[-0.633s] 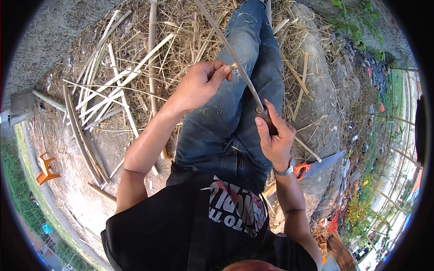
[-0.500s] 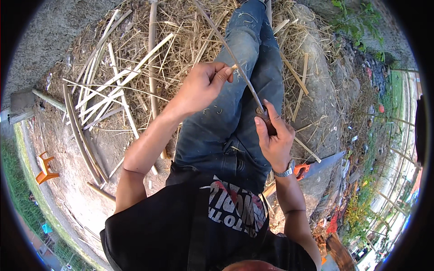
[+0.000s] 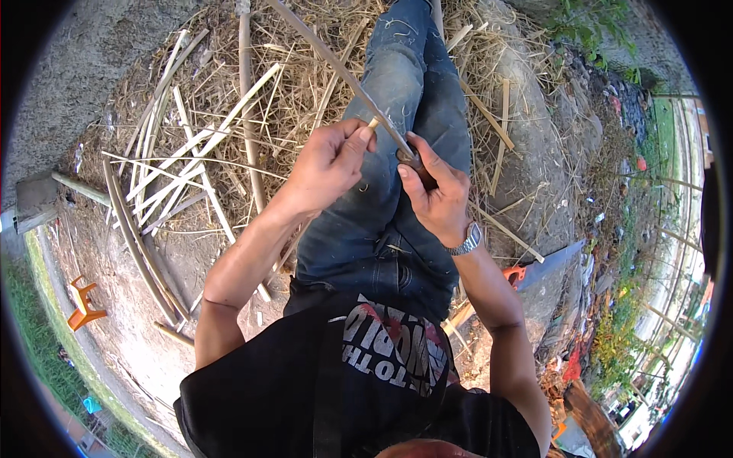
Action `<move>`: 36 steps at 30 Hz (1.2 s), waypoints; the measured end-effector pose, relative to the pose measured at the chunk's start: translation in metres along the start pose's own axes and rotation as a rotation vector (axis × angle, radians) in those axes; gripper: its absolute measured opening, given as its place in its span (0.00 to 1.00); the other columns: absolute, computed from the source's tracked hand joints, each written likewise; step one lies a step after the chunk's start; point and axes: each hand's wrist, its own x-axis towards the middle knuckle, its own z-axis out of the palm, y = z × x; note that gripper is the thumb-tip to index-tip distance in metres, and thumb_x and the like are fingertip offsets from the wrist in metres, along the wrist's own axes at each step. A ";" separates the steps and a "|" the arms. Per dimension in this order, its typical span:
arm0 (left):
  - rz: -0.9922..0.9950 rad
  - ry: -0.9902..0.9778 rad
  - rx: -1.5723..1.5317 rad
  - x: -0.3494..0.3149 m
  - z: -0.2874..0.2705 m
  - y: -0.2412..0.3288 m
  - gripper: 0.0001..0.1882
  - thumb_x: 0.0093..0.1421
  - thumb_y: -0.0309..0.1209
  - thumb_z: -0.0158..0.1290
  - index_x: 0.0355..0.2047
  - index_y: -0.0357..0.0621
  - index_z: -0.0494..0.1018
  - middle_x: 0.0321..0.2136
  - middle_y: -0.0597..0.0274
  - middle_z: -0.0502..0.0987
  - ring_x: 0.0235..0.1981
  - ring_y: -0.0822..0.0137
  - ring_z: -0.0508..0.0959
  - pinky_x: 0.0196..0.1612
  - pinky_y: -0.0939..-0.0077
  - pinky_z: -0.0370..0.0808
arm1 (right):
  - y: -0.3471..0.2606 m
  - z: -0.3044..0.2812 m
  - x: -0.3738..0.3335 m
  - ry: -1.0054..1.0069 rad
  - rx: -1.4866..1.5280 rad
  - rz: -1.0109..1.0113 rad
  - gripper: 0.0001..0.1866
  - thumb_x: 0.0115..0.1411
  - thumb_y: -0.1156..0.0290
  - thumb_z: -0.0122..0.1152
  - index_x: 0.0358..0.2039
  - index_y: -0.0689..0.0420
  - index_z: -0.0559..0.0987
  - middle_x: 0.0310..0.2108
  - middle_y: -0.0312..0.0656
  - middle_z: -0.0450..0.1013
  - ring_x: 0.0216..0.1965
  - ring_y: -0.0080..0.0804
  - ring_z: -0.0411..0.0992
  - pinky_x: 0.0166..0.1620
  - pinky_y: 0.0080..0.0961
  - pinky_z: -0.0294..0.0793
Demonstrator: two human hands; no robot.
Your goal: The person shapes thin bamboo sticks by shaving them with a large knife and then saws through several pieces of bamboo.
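Note:
My right hand (image 3: 439,191) is closed round the dark handle of a long, narrow-bladed knife (image 3: 336,65). Its blade slants up and to the left, past the top edge of the picture. A thin pale wooden stick (image 3: 373,123) is pinched between the thumb and fingers of my left hand (image 3: 330,164). The stick's end touches or lies right beside the blade, a little ahead of the handle; most of the stick is hidden by my hand. Both hands are above my jeans-clad legs (image 3: 393,76), where a few thin shavings lie.
Split pale strips (image 3: 221,130) lie crossed on the straw-strewn ground at left, beside long curved poles (image 3: 137,240). A handsaw (image 3: 546,265) with an orange handle rests to the right. Farther left stands a small orange stool (image 3: 84,305). A concrete wall (image 3: 69,76) rises at upper left.
My right hand has moved up and left with the knife, closer to my left hand. My left hand has shifted slightly left and down, still pinching the stick.

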 end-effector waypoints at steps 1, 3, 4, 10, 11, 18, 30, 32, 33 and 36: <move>-0.095 -0.025 -0.151 -0.004 -0.003 0.003 0.15 0.76 0.41 0.44 0.38 0.43 0.70 0.15 0.78 0.55 0.14 0.83 0.52 0.17 0.82 0.49 | -0.003 -0.002 -0.001 0.005 -0.001 0.000 0.25 0.65 0.67 0.67 0.61 0.62 0.76 0.26 0.44 0.80 0.22 0.27 0.77 0.27 0.22 0.74; -0.188 -0.044 -0.299 -0.008 -0.005 0.003 0.16 0.76 0.43 0.44 0.38 0.44 0.70 0.15 0.79 0.52 0.13 0.83 0.50 0.16 0.81 0.47 | -0.016 -0.010 0.002 -0.143 0.850 0.795 0.27 0.70 0.65 0.62 0.64 0.64 0.71 0.25 0.44 0.77 0.17 0.21 0.71 0.23 0.21 0.69; -0.234 -0.095 -0.338 -0.010 -0.005 -0.002 0.17 0.76 0.44 0.44 0.38 0.44 0.70 0.15 0.79 0.51 0.13 0.82 0.49 0.17 0.81 0.46 | -0.021 -0.011 0.007 -0.156 0.947 0.825 0.27 0.72 0.65 0.57 0.66 0.66 0.67 0.26 0.45 0.75 0.16 0.17 0.66 0.21 0.18 0.64; -0.236 -0.115 -0.362 -0.015 -0.017 -0.001 0.18 0.77 0.44 0.43 0.38 0.43 0.71 0.16 0.78 0.50 0.14 0.81 0.49 0.18 0.80 0.45 | -0.026 -0.024 0.002 0.003 0.563 0.615 0.25 0.72 0.67 0.57 0.65 0.65 0.69 0.27 0.40 0.76 0.16 0.15 0.66 0.18 0.14 0.62; -0.209 -0.112 -0.332 -0.017 -0.020 0.000 0.18 0.77 0.45 0.43 0.38 0.43 0.71 0.16 0.78 0.51 0.14 0.81 0.49 0.18 0.80 0.45 | -0.027 -0.031 0.002 0.080 0.495 0.618 0.25 0.71 0.68 0.58 0.65 0.64 0.70 0.27 0.38 0.77 0.16 0.14 0.66 0.18 0.15 0.62; -0.095 -0.152 -0.061 -0.014 -0.029 -0.005 0.17 0.77 0.40 0.43 0.42 0.39 0.73 0.17 0.76 0.59 0.17 0.81 0.58 0.21 0.81 0.55 | 0.004 -0.072 -0.030 0.378 0.155 0.648 0.09 0.68 0.73 0.63 0.45 0.63 0.77 0.22 0.32 0.72 0.16 0.13 0.66 0.19 0.15 0.63; 0.227 0.290 0.544 0.042 -0.041 -0.060 0.14 0.71 0.36 0.54 0.46 0.38 0.80 0.23 0.59 0.79 0.22 0.68 0.78 0.30 0.70 0.74 | -0.010 -0.047 -0.063 0.186 0.173 0.721 0.14 0.65 0.74 0.65 0.49 0.65 0.77 0.25 0.32 0.74 0.20 0.11 0.65 0.23 0.14 0.64; 0.224 0.368 0.570 0.045 -0.035 -0.054 0.11 0.67 0.35 0.58 0.42 0.40 0.83 0.26 0.55 0.83 0.24 0.64 0.81 0.30 0.68 0.76 | -0.007 -0.043 -0.062 0.097 0.040 0.645 0.24 0.64 0.73 0.67 0.60 0.65 0.75 0.29 0.32 0.78 0.24 0.10 0.64 0.28 0.14 0.66; 0.225 0.367 0.570 0.046 -0.033 -0.051 0.11 0.67 0.35 0.58 0.42 0.40 0.83 0.26 0.55 0.83 0.24 0.64 0.81 0.30 0.68 0.76 | -0.009 -0.042 -0.060 0.098 0.039 0.645 0.24 0.64 0.73 0.67 0.60 0.65 0.75 0.29 0.32 0.78 0.24 0.10 0.64 0.28 0.14 0.66; 0.438 0.406 0.701 0.044 -0.027 -0.045 0.10 0.65 0.33 0.60 0.40 0.41 0.84 0.30 0.53 0.84 0.26 0.58 0.83 0.30 0.66 0.78 | -0.016 -0.032 -0.056 0.034 0.046 0.555 0.26 0.62 0.74 0.69 0.60 0.63 0.76 0.35 0.39 0.83 0.30 0.15 0.76 0.35 0.17 0.75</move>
